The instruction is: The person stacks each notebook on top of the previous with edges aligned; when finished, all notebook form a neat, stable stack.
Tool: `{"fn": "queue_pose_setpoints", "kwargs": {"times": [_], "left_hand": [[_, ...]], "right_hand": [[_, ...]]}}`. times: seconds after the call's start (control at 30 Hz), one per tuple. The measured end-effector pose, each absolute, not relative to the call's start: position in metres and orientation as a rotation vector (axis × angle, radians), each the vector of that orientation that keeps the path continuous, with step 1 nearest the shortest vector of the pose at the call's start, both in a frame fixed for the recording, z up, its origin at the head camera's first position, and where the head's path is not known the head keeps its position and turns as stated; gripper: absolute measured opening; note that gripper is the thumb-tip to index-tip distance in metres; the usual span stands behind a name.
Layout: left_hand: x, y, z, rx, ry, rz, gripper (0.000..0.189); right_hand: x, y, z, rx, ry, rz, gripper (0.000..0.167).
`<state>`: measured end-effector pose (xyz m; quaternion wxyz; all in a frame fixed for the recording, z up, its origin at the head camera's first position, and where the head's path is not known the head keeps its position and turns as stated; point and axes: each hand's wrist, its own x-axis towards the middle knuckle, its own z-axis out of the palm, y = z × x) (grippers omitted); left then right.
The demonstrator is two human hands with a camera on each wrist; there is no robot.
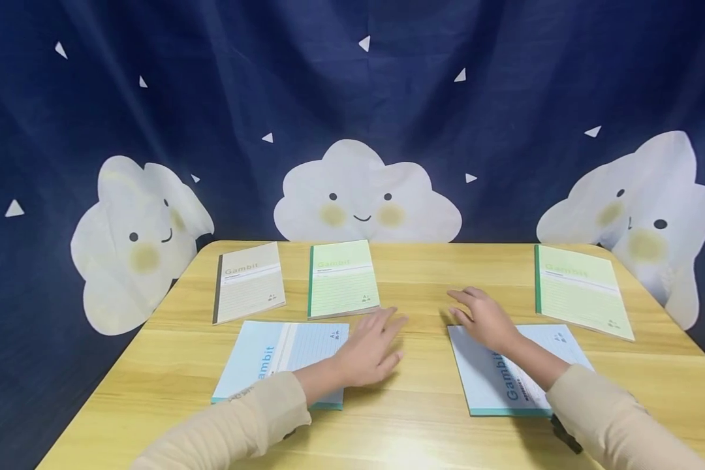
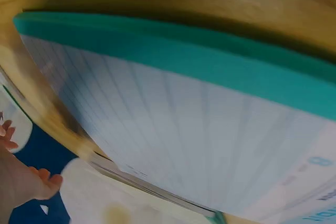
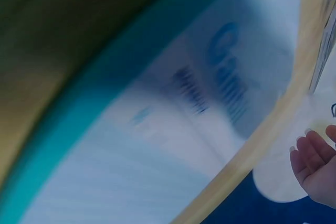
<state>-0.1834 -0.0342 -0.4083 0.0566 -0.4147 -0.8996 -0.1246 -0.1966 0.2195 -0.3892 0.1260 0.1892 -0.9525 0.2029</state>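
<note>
My left hand point(image 1: 370, 349) hovers at the right edge of a blue notebook point(image 1: 247, 356), its fingers extended and loosely spread, with nothing held. Over the upper left part of a second blue notebook point(image 1: 476, 385) is my right hand point(image 1: 484, 320), fingers relaxed and also holding nothing. Both blue notebooks lie turned sideways, teal spines toward me. The left wrist view shows one close up, with its teal spine point(image 2: 173, 56) and ruled cover. In the right wrist view the other notebook's cover point(image 3: 173, 119) is blurred, and the fingers point(image 3: 312, 156) hang loosely bent.
Behind the blue notebooks lie a grey notebook point(image 1: 249, 284) at far left, a green notebook point(image 1: 343, 281) beside it and another green notebook point(image 1: 584, 290) at far right. The wooden table point(image 1: 411, 418) ends at a dark blue curtain point(image 1: 352, 85) with cloud prints.
</note>
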Motion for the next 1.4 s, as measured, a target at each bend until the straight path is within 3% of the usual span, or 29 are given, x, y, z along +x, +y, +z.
{"fn": "queue_pose_setpoints", "kwargs": {"times": [0.53,1.0,1.4], "left_hand": [[-0.147,0.005,-0.420,-1.816,-2.550,0.177,0.071],[-0.128,0.041,-0.420,-1.943,-2.574,0.467,0.074],[-0.134,0.036,-0.425,-1.858,-2.623,0.462,0.070]], "right_hand": [[-0.167,0.287,-0.408,0.629,-2.763,0.371,0.034],[-0.179,0.330,-0.416,0.460,-2.925,0.447,0.039],[-0.181,0.330,-0.415,0.386,-3.003,0.367,0.040]]}}
